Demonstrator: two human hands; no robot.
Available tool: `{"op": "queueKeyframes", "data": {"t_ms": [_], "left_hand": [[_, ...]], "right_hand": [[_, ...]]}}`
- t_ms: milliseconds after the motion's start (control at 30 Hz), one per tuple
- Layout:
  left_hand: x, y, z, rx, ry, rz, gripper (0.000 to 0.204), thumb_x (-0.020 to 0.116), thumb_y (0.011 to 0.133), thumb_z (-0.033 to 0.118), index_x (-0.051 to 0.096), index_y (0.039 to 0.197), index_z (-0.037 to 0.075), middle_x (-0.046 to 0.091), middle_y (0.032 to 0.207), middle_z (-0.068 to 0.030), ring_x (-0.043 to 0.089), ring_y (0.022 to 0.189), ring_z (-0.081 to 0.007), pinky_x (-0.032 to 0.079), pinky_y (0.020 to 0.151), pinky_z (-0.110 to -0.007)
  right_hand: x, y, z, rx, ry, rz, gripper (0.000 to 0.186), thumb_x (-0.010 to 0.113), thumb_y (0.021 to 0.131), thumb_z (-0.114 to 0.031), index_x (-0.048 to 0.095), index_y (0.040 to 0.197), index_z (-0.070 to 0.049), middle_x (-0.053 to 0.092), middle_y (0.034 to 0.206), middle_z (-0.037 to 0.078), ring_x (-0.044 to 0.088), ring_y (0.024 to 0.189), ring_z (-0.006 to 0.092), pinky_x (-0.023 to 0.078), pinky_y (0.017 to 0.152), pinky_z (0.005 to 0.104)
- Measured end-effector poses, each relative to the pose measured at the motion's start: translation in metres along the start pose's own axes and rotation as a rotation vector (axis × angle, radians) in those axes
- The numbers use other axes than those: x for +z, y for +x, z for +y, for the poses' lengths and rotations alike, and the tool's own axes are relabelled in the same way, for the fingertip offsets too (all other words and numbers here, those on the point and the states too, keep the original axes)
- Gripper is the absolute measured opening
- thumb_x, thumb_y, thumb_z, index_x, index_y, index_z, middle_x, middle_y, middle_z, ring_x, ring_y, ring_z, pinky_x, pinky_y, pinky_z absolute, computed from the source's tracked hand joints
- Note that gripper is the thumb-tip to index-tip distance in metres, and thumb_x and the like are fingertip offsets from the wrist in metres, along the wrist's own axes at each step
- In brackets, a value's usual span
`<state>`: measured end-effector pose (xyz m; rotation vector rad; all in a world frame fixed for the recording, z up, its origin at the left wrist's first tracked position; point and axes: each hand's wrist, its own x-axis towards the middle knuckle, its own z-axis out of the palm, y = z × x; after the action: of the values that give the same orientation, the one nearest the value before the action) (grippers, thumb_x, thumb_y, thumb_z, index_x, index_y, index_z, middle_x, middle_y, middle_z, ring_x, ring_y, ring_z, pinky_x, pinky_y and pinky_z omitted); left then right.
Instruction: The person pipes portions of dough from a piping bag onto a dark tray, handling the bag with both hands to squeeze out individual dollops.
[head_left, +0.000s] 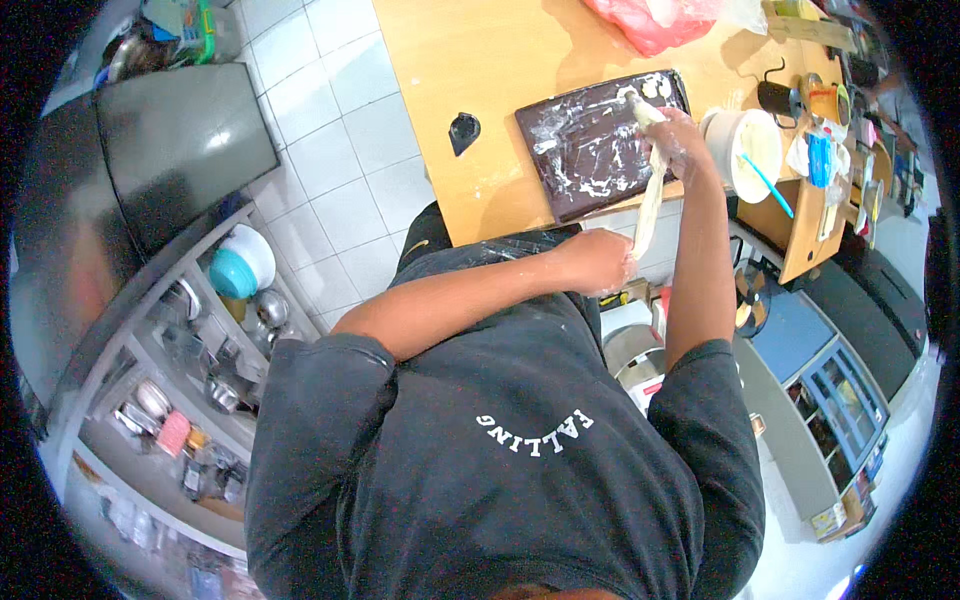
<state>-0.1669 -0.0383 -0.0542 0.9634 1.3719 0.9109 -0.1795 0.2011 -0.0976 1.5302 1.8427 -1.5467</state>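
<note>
My right hand (680,142) is closed around the upper part of a long, pale piping bag (650,205). The bag's tip points at the far side of a dark brown baking tray (580,150), smeared with white. Small pale dollops (656,86) sit near the tray's far right corner. In front of my body, my left hand (598,262) grips the bag's twisted tail end, just off the table's near edge. To the right of the tray stands a white tub (722,130) with cream-coloured mixture inside and a blue-handled utensil (768,186) leaning across it.
The wooden table (430,60) also bears a small dark scraper-like piece (464,133), a pink plastic bag (655,22) and a dark pot (775,97). At left, a metal rack (165,330) holds bowls and kitchenware. A stainless steel pot (632,355) stands below, right of my torso.
</note>
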Motion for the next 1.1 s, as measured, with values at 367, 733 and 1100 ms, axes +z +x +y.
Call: {"op": "queueKeyframes", "data": {"t_ms": [367,733,1100], "left_hand": [[-0.006,0.006,-0.014,0.054,0.051,-0.067,0.032,0.047,0.086,0.025,0.061,0.084,-0.004,0.064,0.08,-0.0291,0.063,0.079,-0.046,0.049,0.077,-0.053],[-0.02,0.034,-0.022,0.077,-0.096,-0.032,0.032,0.048,0.086,0.024,0.062,0.086,-0.004,0.063,0.08,-0.0307,0.063,0.08,-0.0467,0.048,0.079,-0.054],[-0.026,0.045,-0.019,0.043,-0.2,-0.11,0.033,0.045,0.091,0.026,0.06,0.091,-0.004,0.063,0.084,-0.0309,0.063,0.086,-0.0455,0.048,0.081,-0.054]], "right_hand": [[0.021,0.038,0.025,-0.111,-0.724,0.216,0.066,0.063,0.082,-0.051,0.062,0.114,0.007,0.062,0.115,0.028,0.059,0.112,0.0398,0.047,0.093,0.0437],[0.026,0.041,-0.003,-0.249,-0.98,0.258,0.05,0.064,0.083,-0.047,0.069,0.095,0.001,0.067,0.096,0.027,0.064,0.096,0.0419,0.05,0.083,0.0473],[0.016,0.052,0.003,-0.267,-1.027,0.255,0.05,0.064,0.085,-0.045,0.066,0.111,-0.002,0.067,0.101,0.027,0.064,0.099,0.0418,0.049,0.088,0.0472]]}}
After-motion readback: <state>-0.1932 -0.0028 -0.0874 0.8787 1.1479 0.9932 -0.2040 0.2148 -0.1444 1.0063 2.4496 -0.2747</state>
